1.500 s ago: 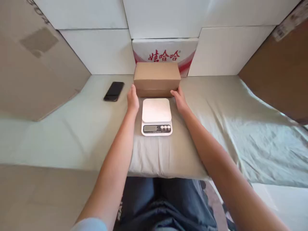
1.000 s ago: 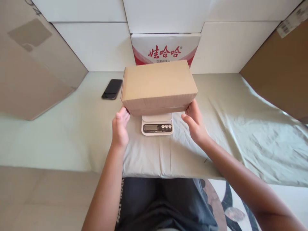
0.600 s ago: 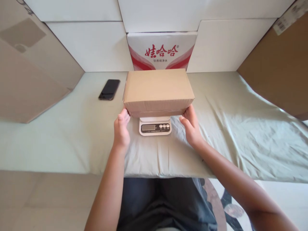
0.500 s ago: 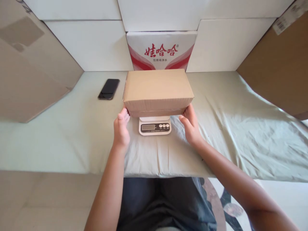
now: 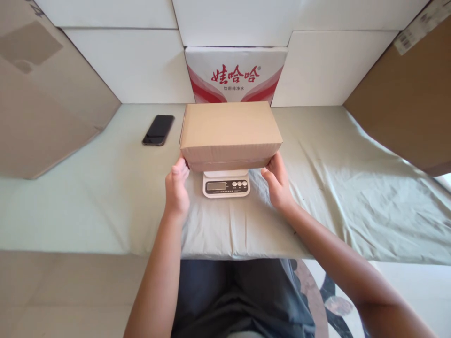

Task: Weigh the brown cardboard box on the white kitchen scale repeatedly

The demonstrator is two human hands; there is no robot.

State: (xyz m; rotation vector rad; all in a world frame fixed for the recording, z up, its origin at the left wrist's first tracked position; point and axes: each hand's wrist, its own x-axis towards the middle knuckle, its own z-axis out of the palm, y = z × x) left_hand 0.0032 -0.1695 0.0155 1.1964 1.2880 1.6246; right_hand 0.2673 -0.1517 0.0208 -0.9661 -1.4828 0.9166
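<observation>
A closed brown cardboard box (image 5: 230, 126) sits over a white digital kitchen scale (image 5: 226, 193), covering its weighing plate. Only the scale's front panel shows, with a grey display and several round buttons; I can read no number on it. At the box's lower left front corner is my left hand (image 5: 177, 185), its fingers reaching under the edge and partly hidden. My right hand (image 5: 278, 180) grips the lower right corner in the same way, thumb in front. Whether the box rests fully on the scale or is borne by the hands, I cannot tell.
A black smartphone (image 5: 158, 130) lies left of the box on the pale green cloth (image 5: 88, 188). Behind stands a white and red carton (image 5: 236, 61) with Chinese lettering, against white boxes (image 5: 134, 65). Large brown cartons flank both sides, left (image 5: 52, 103) and right (image 5: 405, 103).
The whole view shifts very slightly. Both hands, the box and the scale keep their places relative to one another.
</observation>
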